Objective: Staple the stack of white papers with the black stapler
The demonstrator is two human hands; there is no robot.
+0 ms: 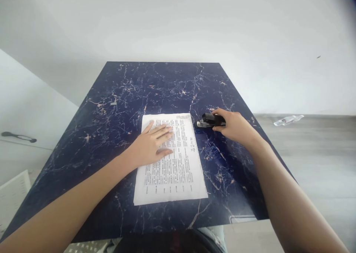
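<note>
The person's left hand (151, 146) lies flat with fingers spread on the printed sheets (182, 178), which rest on the dark blue table (155, 84) in front of the body, while the right hand (235, 125) grips the black stapler (209, 118) just beside their upper right edge, its nose pointing toward the paper. If the left hand presses too lightly or pushes sideways, the sheets could slip out of line; should the stapler catch their edge, the top page might crease.
</note>
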